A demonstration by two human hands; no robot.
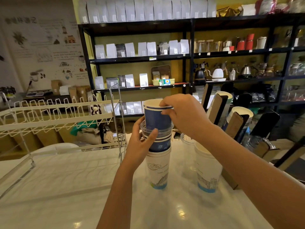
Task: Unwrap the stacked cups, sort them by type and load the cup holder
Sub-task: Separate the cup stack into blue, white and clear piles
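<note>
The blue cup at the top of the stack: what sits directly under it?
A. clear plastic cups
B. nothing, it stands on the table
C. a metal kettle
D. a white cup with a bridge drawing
A: the blue cup, gripped by the right hand, sits inside clear plastic cups that the left hand steadies.

White wire rack (57,113) left; black shelving (189,58) holds bags and kettles.

A mixed cup stack (158,146) stands on the counter (66,187), centre. A second paper cup stack (208,171) is placed to its right. A wire rack (54,116) is positioned left; the cup holder (231,116) right; shelving (181,55) behind.
</note>
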